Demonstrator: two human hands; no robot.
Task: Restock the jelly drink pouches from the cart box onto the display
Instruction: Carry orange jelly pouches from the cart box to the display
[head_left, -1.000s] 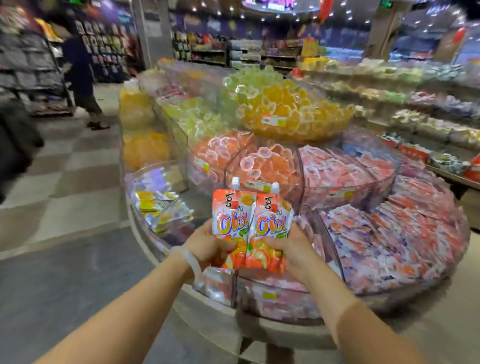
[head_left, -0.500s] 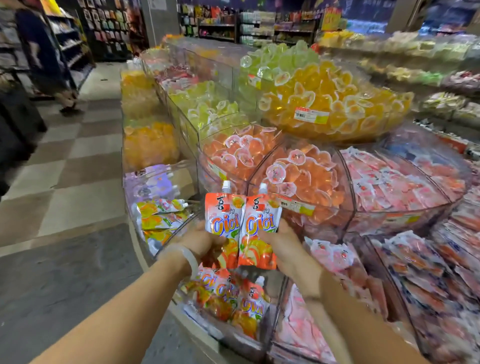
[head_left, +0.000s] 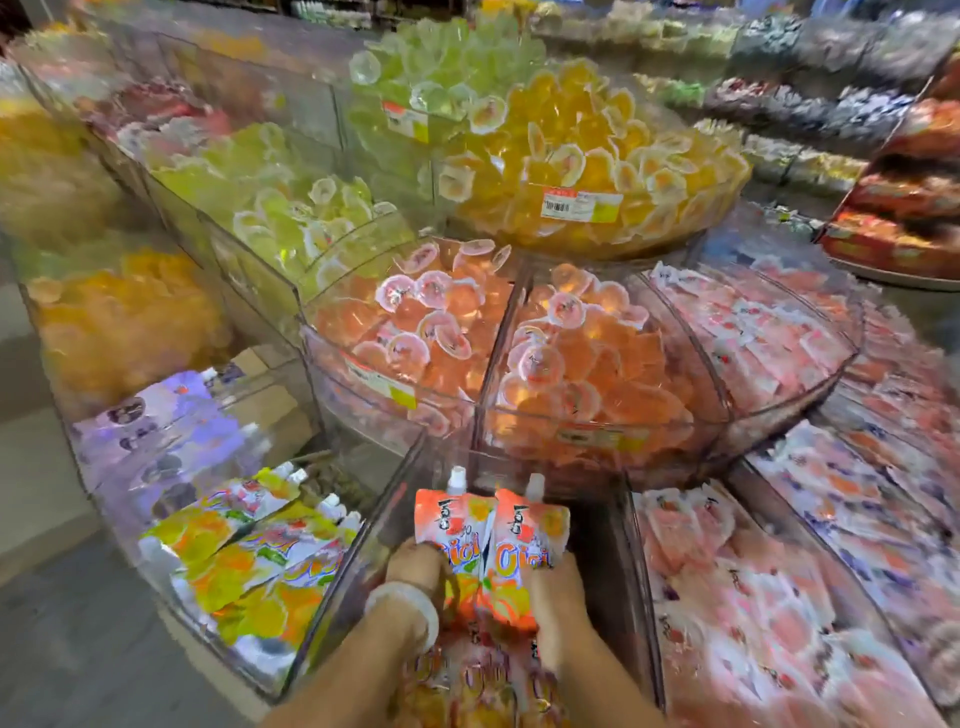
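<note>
I have lowered both pouches into the bin (head_left: 631, 540) at bottom centre; left hand (head_left: 415, 569) grips one pouch (head_left: 452, 525), right hand (head_left: 553, 587) grips the other pouch (head_left: 530, 535). Release comes next, I judge.

You stand in a shop, at a sweets display: clear bins (head_left: 363, 415) heaped with jelly cups (head_left: 587, 156), price labels (head_left: 581, 203) stuck on their fronts, and stocked shelves (head_left: 810, 109) behind.

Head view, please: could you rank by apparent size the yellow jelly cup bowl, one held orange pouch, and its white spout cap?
1. Yellow jelly cup bowl, largest despite lying farther away.
2. Left orange pouch.
3. Its white spout cap, smallest.
</note>
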